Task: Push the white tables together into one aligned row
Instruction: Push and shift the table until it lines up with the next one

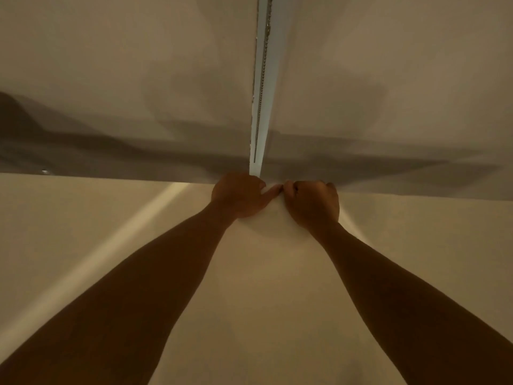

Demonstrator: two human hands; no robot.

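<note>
A white table [263, 273] spreads below; both hands' fingers [288, 187] curl over its far edge.

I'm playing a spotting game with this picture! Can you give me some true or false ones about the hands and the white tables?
1. Both hands hold the far edge of the near table. True: the left hand and right hand curl over it.
2. The hands are far apart. False: they sit side by side, thumbs almost touching.
3. A narrow gap runs between the two far tables. True.
4. One hand holds a cup. False: each grip is on the table edge only.
5. The person wears long sleeves. False: both forearms are bare.
</note>
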